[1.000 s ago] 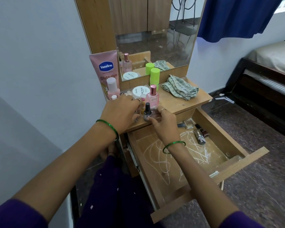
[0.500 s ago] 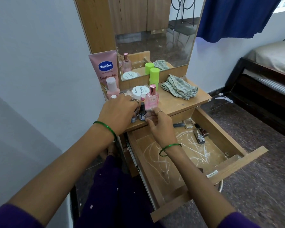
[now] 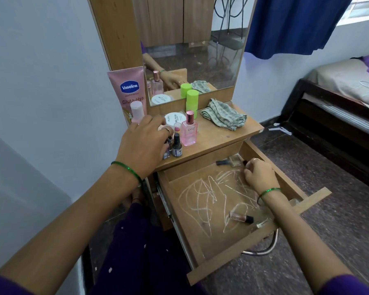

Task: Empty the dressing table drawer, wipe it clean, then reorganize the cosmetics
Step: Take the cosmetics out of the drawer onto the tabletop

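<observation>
1. Your right hand point(image 3: 258, 177) has left the table top since half a second ago and now reaches into the far right corner of the drawer point(image 3: 202, 260), beside a clear bottle point(image 3: 234, 161) lying on its side.
2. Its fingers are curled round something small and dark-tipped — it looks like one of the little bottles that lay in that corner, but your knuckles hide most of it, so treat that as a likely grasp, not a sure one.
3. Your left hand point(image 3: 145, 143) stays on the table among the cosmetics; its fingers curl over the small dark bottles point(image 3: 176, 146) at the front edge, and I cannot tell whether they grip one or only steady the group.
4. What this means: emptying is well along but not done. Besides the corner items, a small glass bottle point(image 3: 241, 218) with a black cap lies near the drawer front.
5. The pink perfume bottle point(image 3: 189, 129), Vaseline tube point(image 3: 129, 90), white jar point(image 3: 175, 119) and green-capped container point(image 3: 192, 101) are already out on the table.
6. The drawer floor shows pale scribbled marks — wiping comes next once it is bare, and the folded cloth point(image 3: 224, 114) sits ready on the table's right side.
</observation>
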